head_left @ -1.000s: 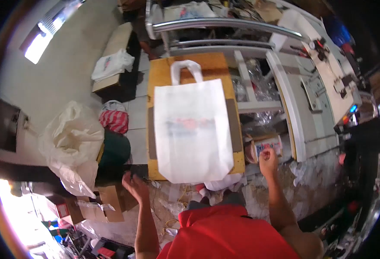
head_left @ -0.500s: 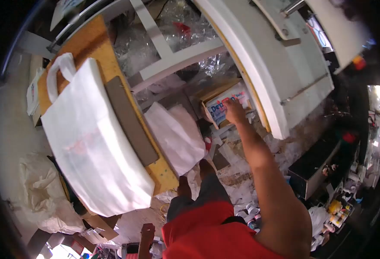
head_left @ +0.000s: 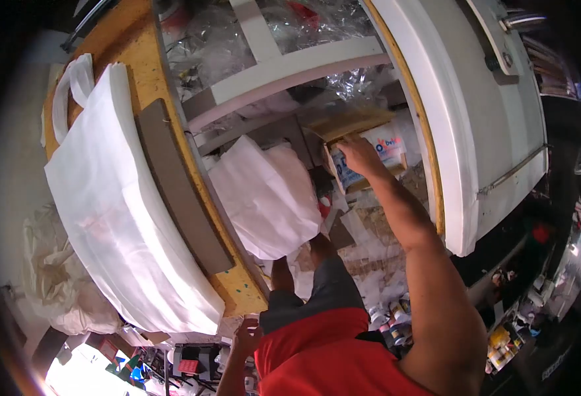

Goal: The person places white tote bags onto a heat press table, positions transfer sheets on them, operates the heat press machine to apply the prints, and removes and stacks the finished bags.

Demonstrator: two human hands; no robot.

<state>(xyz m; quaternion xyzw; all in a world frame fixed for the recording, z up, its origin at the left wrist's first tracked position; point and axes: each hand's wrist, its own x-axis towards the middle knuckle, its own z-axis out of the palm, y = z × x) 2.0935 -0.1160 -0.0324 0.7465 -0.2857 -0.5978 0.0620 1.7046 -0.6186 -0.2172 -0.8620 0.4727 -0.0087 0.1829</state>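
My right hand point(head_left: 360, 156) reaches down into a cardboard box point(head_left: 333, 173) under the table frame. Its fingers are bent together at the upper left edge of a printed white piece point(head_left: 388, 146) with blue and red lettering; the fingertips are partly hidden. My left hand point(head_left: 245, 334) hangs low beside my body, loosely curled, with nothing visible in it. A stack of white bags with handles point(head_left: 125, 211) lies on the wooden board to the left. More white bags point(head_left: 264, 198) hang or lie in front of my legs.
A grey-brown flat strip point(head_left: 178, 191) lies beside the bag stack on the wooden board point(head_left: 241, 290). White table beams point(head_left: 290, 76) cross above crumpled clear plastic point(head_left: 330, 26). To the right stands a white machine panel point(head_left: 495, 125). Scraps litter the floor point(head_left: 370, 237).
The view has shifted and come closer. My right hand has moved from the middle of the printed piece to its left edge. My left hand has risen slightly beside my body.
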